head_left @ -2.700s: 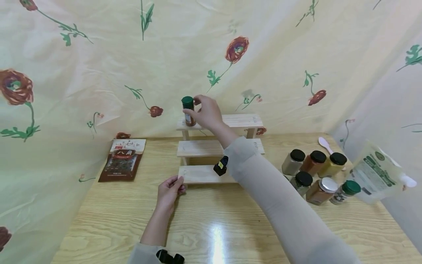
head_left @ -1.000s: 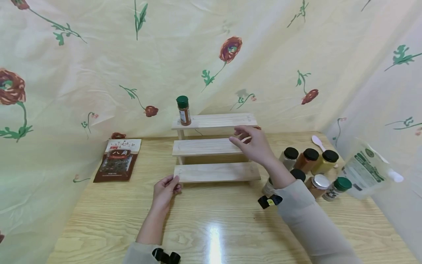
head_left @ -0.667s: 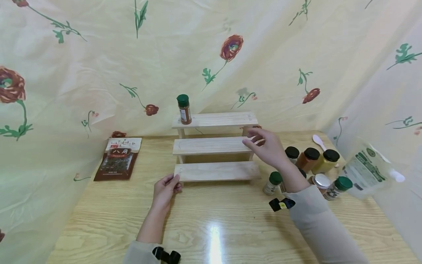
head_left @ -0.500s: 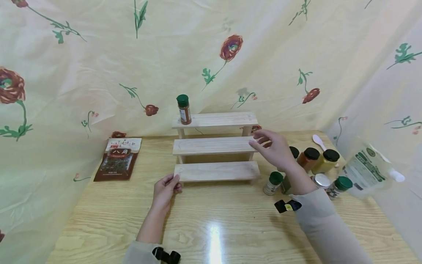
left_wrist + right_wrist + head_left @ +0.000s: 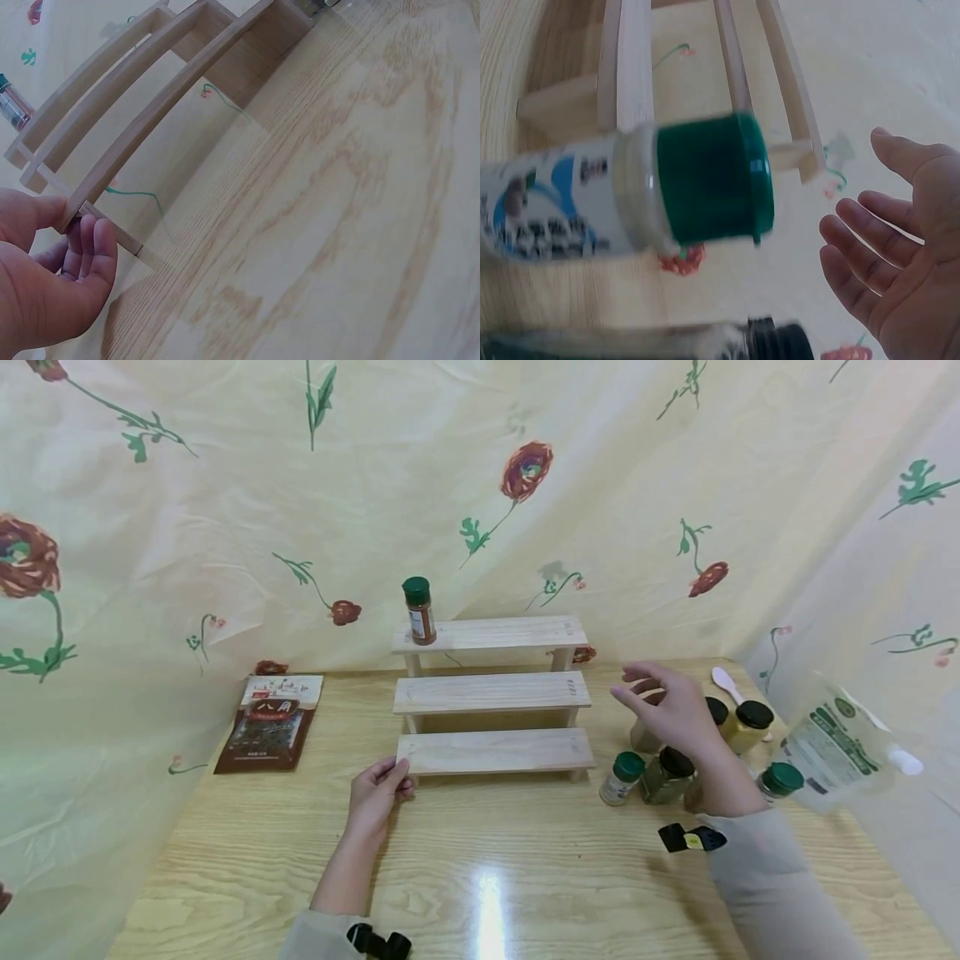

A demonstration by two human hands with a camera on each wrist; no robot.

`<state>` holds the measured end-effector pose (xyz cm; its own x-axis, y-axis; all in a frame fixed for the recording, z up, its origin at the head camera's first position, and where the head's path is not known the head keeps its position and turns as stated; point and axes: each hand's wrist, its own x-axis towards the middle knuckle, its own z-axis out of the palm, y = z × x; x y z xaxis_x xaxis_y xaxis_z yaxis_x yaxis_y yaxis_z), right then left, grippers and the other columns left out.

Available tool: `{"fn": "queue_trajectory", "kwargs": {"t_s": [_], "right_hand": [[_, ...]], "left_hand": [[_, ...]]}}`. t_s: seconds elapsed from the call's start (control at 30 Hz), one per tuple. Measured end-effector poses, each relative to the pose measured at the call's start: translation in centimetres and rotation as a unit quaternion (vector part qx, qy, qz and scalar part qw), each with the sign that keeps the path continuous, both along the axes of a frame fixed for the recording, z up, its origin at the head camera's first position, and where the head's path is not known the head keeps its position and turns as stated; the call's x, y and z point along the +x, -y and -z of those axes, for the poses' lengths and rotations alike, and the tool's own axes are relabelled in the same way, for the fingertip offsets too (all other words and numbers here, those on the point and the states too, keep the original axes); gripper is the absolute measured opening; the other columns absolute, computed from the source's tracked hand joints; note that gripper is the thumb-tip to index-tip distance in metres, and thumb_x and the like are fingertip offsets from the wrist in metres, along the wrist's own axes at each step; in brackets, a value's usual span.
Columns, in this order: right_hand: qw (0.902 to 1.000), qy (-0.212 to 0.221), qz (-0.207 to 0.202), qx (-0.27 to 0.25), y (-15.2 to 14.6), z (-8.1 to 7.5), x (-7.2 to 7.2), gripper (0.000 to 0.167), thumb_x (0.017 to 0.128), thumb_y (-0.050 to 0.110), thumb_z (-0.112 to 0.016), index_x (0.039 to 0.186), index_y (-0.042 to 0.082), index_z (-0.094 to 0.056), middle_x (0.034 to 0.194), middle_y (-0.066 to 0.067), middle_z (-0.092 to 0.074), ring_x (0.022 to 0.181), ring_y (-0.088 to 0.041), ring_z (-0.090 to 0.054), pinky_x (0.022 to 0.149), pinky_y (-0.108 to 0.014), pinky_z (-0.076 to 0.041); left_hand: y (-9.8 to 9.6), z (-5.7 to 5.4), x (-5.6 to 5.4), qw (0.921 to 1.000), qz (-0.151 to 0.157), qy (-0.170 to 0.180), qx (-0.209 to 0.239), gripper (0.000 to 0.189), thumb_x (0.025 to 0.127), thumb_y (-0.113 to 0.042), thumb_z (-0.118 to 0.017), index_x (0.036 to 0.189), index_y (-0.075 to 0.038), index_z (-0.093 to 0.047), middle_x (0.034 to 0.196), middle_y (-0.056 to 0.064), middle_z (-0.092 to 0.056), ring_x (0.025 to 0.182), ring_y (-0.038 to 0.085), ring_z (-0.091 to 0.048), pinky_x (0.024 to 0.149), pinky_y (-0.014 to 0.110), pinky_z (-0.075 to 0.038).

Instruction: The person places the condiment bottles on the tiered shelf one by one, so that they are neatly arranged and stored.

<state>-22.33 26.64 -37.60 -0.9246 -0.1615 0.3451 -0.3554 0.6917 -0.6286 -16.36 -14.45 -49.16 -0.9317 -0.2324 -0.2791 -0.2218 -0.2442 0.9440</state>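
Observation:
My left hand pinches the left end of the lowest board of a three-step wooden rack; the left wrist view has the thumb above and fingers below the board. My right hand hovers over the spice jars at the right, fingers loosely bent and holding nothing. Below it stand a green-capped shaker and a black-capped jar. In the right wrist view the green cap looms large, apart from the fingers. A green-capped bottle of red spice stands on the top step's left end.
More jars stand at the right, partly behind my right arm, among them a yellow one. Beyond them are a white spoon and a spouted pouch. A brown spice packet lies left of the rack. A flowered cloth hangs behind.
My right hand has let go of the red spice bottle on the top step and moved right, over to the jars. My left hand stays on the rack's lowest board.

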Motion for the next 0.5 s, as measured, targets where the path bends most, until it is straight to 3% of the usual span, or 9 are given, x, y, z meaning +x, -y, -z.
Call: {"fn": "queue_trajectory", "kwargs": {"t_s": [0.5], "right_hand": [[0.9988, -0.005, 0.036, 0.033, -3.8, 0.2, 0.6, 0.045, 0.099, 0.034, -0.068, 0.128, 0.0, -0.064, 0.121, -0.023, -0.066, 0.094, -0.04, -0.068, 0.062, -0.012, -0.05]], "left_hand": [[0.2, 0.3, -0.1, 0.9999, 0.006, -0.01, 0.005, 0.037, 0.099, -0.01, -0.067, 0.126, 0.013, -0.057, 0.084, 0.006, -0.067, 0.071, 0.011, -0.065, 0.065, 0.02, -0.06]]}}
